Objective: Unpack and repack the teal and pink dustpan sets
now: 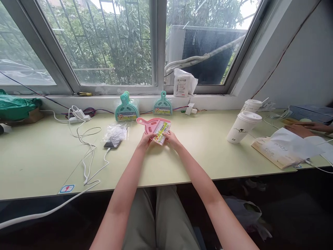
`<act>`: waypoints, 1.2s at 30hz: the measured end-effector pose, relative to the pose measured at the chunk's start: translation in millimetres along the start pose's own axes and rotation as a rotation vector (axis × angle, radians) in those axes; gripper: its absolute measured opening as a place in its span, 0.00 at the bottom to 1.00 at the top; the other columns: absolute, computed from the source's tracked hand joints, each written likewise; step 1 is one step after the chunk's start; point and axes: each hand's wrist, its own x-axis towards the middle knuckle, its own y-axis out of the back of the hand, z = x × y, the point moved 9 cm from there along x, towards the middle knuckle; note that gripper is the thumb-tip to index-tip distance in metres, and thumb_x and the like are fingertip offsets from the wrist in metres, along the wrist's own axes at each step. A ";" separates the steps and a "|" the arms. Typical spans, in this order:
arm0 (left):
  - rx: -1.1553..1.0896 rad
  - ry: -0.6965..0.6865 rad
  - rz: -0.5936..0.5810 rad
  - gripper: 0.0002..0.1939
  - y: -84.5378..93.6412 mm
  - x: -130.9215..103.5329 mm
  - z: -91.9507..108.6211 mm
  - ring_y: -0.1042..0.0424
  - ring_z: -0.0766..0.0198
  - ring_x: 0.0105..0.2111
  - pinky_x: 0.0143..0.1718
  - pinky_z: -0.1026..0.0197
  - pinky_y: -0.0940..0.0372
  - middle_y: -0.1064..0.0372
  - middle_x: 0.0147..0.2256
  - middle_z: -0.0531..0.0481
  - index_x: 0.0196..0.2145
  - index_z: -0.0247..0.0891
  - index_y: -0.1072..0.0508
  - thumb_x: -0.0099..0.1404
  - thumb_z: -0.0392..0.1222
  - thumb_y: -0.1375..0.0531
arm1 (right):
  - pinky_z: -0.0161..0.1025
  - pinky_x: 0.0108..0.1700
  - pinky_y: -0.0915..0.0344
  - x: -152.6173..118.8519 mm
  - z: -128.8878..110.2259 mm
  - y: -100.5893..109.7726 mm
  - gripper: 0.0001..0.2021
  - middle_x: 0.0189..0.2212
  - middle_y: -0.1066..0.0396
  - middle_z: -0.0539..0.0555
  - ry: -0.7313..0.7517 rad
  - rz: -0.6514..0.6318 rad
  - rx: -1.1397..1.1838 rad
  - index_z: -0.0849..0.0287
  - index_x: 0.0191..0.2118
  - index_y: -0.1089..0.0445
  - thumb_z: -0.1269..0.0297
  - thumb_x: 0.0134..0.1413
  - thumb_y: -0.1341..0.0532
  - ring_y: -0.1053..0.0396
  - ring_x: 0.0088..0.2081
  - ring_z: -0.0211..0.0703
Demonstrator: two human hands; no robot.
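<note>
Between my two hands is a pink mini dustpan (149, 124) with a bristled brush and a yellow-green label, tilted so its handle points up and left. My left hand (146, 139) grips its lower left edge, and my right hand (171, 138) closes on the lower right edge by the label. Behind it, a stack of green dustpans (126, 107) in clear wrap leans against the wall below the sill. One more green dustpan (163, 104) leans there, further right. Clear plastic wrappers (119, 130) lie to the left, partly over a phone (112, 143).
A white charging cable (90, 159) runs across the table (200, 156) at left, near a power strip (79, 118). Two paper cups (243, 128) and a paper bag (278, 147) stand at right, beside another person's hand (299, 130). A tissue pack (183, 83) sits on the sill.
</note>
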 end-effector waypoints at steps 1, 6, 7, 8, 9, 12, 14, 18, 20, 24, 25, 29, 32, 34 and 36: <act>0.007 0.000 -0.027 0.36 -3.8 -0.8 0.7 0.27 0.52 0.46 0.47 0.54 0.32 0.26 0.45 0.42 0.50 0.35 0.30 0.39 0.30 0.30 | 0.51 0.53 0.32 -0.1 4.5 -2.0 0.20 0.52 0.31 0.64 -0.055 -0.034 0.090 0.62 0.53 0.36 0.68 0.53 0.38 0.29 0.50 0.52; 0.261 0.071 0.011 0.27 2.2 2.2 7.2 0.28 0.54 0.43 0.42 0.56 0.33 0.27 0.44 0.41 0.47 0.36 0.28 0.49 0.47 0.31 | 0.42 0.44 0.26 -1.1 2.5 8.6 0.10 0.39 0.24 0.56 -0.112 0.019 0.319 0.61 0.38 0.30 0.76 0.48 0.36 0.25 0.38 0.44; 0.331 0.058 0.076 0.24 11.6 3.6 14.0 0.28 0.54 0.42 0.42 0.56 0.34 0.27 0.44 0.41 0.45 0.36 0.27 0.53 0.51 0.35 | 0.41 0.43 0.26 -1.3 -0.7 11.0 0.10 0.39 0.24 0.56 -0.095 0.025 0.345 0.61 0.37 0.30 0.77 0.47 0.35 0.25 0.37 0.44; 0.388 0.023 0.162 0.21 23.6 4.0 23.7 0.28 0.55 0.42 0.42 0.56 0.35 0.27 0.44 0.41 0.43 0.36 0.26 0.57 0.54 0.39 | 0.41 0.43 0.26 -1.5 -4.2 13.6 0.10 0.38 0.24 0.55 -0.075 0.030 0.365 0.61 0.37 0.30 0.77 0.47 0.35 0.25 0.37 0.43; 0.441 -0.031 0.269 0.20 38.0 2.6 35.9 0.29 0.55 0.43 0.43 0.55 0.35 0.28 0.44 0.40 0.41 0.36 0.25 0.61 0.55 0.44 | 0.41 0.43 0.26 -1.9 -7.6 16.0 0.11 0.38 0.24 0.55 -0.056 0.034 0.380 0.61 0.38 0.30 0.77 0.46 0.35 0.25 0.37 0.43; 0.674 -0.248 0.683 0.16 85.6 -19.5 79.5 0.34 0.50 0.51 0.51 0.49 0.40 0.31 0.48 0.37 0.39 0.36 0.25 0.65 0.46 0.49 | 0.42 0.44 0.26 -3.9 -14.1 20.4 0.12 0.38 0.24 0.54 -0.034 0.042 0.396 0.61 0.39 0.30 0.77 0.46 0.35 0.24 0.37 0.44; 0.883 -0.360 0.919 0.13 106.6 -40.3 101.5 0.46 0.45 0.60 0.57 0.41 0.48 0.38 0.56 0.36 0.42 0.37 0.26 0.62 0.39 0.46 | 0.42 0.45 0.26 -5.4 -15.4 21.8 0.13 0.37 0.24 0.54 -0.042 0.056 0.388 0.61 0.39 0.31 0.77 0.46 0.34 0.24 0.38 0.44; 1.027 -0.262 0.844 0.15 123.5 -36.0 92.5 0.58 0.41 0.65 0.59 0.30 0.62 0.38 0.56 0.36 0.40 0.39 0.26 0.55 0.31 0.43 | 0.43 0.46 0.26 -6.7 -15.8 23.3 0.14 0.38 0.24 0.55 -0.049 0.082 0.381 0.60 0.40 0.31 0.77 0.45 0.34 0.24 0.39 0.45; 0.991 -0.208 0.691 0.12 115.9 -22.9 76.0 0.52 0.40 0.63 0.60 0.30 0.67 0.32 0.48 0.36 0.36 0.41 0.25 0.54 0.32 0.41 | 0.43 0.45 0.26 -6.2 -16.1 25.3 0.14 0.39 0.24 0.55 -0.046 0.093 0.382 0.61 0.40 0.31 0.77 0.45 0.35 0.24 0.39 0.44; 0.880 -0.317 0.414 0.12 71.8 -3.6 54.5 0.39 0.47 0.55 0.64 0.41 0.75 0.28 0.41 0.40 0.38 0.45 0.24 0.56 0.35 0.40 | 0.44 0.45 0.26 -5.3 -14.8 35.5 0.13 0.39 0.24 0.55 -0.075 0.128 0.352 0.61 0.39 0.30 0.78 0.46 0.36 0.24 0.39 0.45; 0.854 -0.346 0.359 0.13 61.5 -1.1 50.6 0.37 0.48 0.54 0.65 0.43 0.75 0.28 0.41 0.41 0.40 0.46 0.24 0.56 0.35 0.41 | 0.44 0.45 0.26 -5.5 -13.7 38.9 0.12 0.38 0.24 0.56 -0.095 0.137 0.333 0.62 0.39 0.30 0.79 0.45 0.36 0.24 0.38 0.45; 0.834 -0.363 0.319 0.14 50.4 1.0 41.9 0.38 0.49 0.54 0.65 0.47 0.74 0.28 0.42 0.41 0.40 0.46 0.24 0.57 0.33 0.41 | 0.48 0.45 0.26 -7.7 -10.7 51.0 0.11 0.35 0.23 0.58 -0.163 0.168 0.239 0.64 0.35 0.28 0.82 0.43 0.38 0.24 0.37 0.48; 0.863 -0.344 0.373 0.14 57.7 -0.6 42.8 0.41 0.48 0.57 0.65 0.46 0.71 0.30 0.46 0.39 0.38 0.42 0.24 0.56 0.29 0.43 | 0.47 0.44 0.25 -8.9 -11.3 54.3 0.12 0.33 0.23 0.57 -0.158 0.192 0.223 0.64 0.33 0.28 0.84 0.40 0.39 0.24 0.38 0.50; 0.856 -0.341 0.398 0.14 60.3 -1.7 44.6 0.42 0.48 0.58 0.65 0.45 0.69 0.30 0.46 0.39 0.37 0.41 0.24 0.56 0.28 0.43 | 0.47 0.44 0.25 -9.2 -11.5 52.8 0.13 0.33 0.23 0.57 -0.144 0.202 0.236 0.63 0.33 0.28 0.84 0.39 0.39 0.24 0.40 0.51; 0.845 -0.342 0.409 0.15 59.1 -2.8 46.0 0.42 0.48 0.58 0.65 0.45 0.70 0.29 0.46 0.41 0.37 0.42 0.24 0.56 0.28 0.44 | 0.47 0.44 0.25 -9.2 -11.6 50.0 0.14 0.34 0.23 0.57 -0.132 0.209 0.248 0.63 0.34 0.28 0.84 0.39 0.39 0.24 0.41 0.51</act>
